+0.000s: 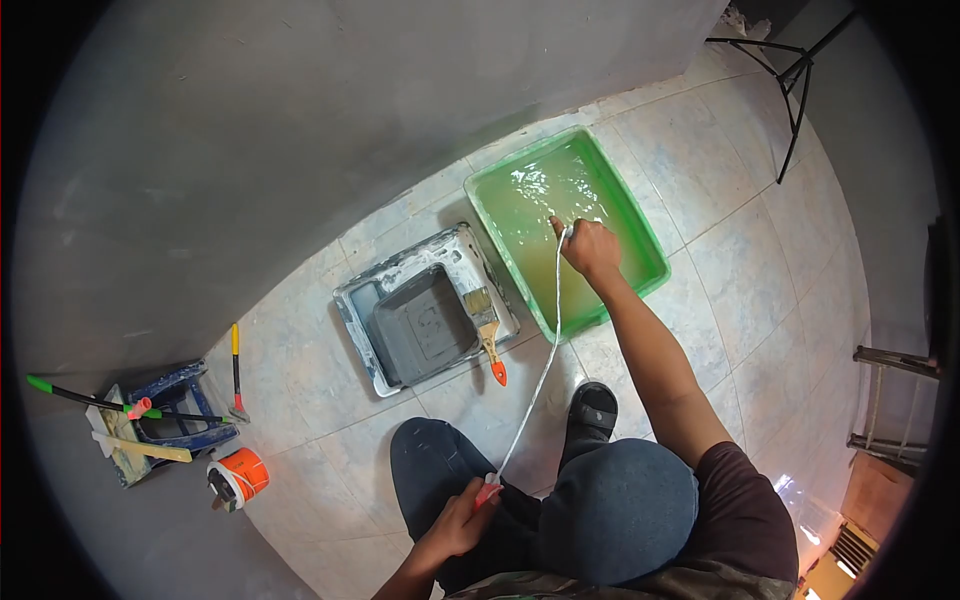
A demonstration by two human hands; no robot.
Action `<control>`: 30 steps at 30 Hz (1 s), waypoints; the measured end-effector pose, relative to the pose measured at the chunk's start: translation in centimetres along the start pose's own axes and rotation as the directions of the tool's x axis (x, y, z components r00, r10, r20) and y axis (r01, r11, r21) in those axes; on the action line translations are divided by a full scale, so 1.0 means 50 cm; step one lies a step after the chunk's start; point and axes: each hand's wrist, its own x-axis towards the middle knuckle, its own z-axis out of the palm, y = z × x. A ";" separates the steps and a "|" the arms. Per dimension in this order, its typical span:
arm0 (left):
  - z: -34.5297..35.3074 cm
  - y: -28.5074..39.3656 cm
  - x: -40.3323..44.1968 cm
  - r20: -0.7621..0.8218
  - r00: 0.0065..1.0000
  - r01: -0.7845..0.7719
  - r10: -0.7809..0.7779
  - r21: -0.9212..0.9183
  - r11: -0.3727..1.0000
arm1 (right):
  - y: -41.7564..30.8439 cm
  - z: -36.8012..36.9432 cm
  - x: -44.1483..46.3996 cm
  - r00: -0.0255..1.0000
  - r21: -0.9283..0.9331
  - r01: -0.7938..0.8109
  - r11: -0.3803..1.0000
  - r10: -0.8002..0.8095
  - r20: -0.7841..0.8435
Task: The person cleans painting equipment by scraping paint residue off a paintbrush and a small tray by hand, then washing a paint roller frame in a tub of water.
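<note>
My left hand (462,522) is closed around a small red and white piece (488,490) near my knee. From it a pale twisted cord (540,385) runs up to my right hand (590,248), which pinches its upper end, thumb pointing out, over the green basin (640,222). Cloudy water (525,240) fills much of the basin. Left of it lies a paint-stained tray (360,345) with a grey inner container (400,340). A brush (487,335) with an orange handle tip rests across the tray's right edge.
A grey wall (250,130) rises at the upper left. At the left are a blue step stool (200,385), a green-and-black pole (85,398), a yellow-handled scraper (236,365) and an orange bucket (245,472). Black metal legs (795,80) stand at the upper right.
</note>
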 end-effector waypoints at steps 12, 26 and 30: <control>0.004 -0.042 -0.007 -0.013 0.997 -0.074 0.074 -0.026 0.997 | 0.020 0.045 0.006 0.901 -0.026 0.292 0.956 -0.284 -0.329; 0.000 -0.081 -0.034 -0.008 0.982 -0.189 0.188 -0.077 0.979 | 0.005 0.010 -0.009 0.966 0.037 0.257 0.966 -0.258 0.020; -0.001 -0.087 -0.030 0.020 0.981 -0.184 0.191 -0.176 0.967 | 0.029 -0.088 -0.011 0.914 0.160 0.370 0.915 -0.390 0.114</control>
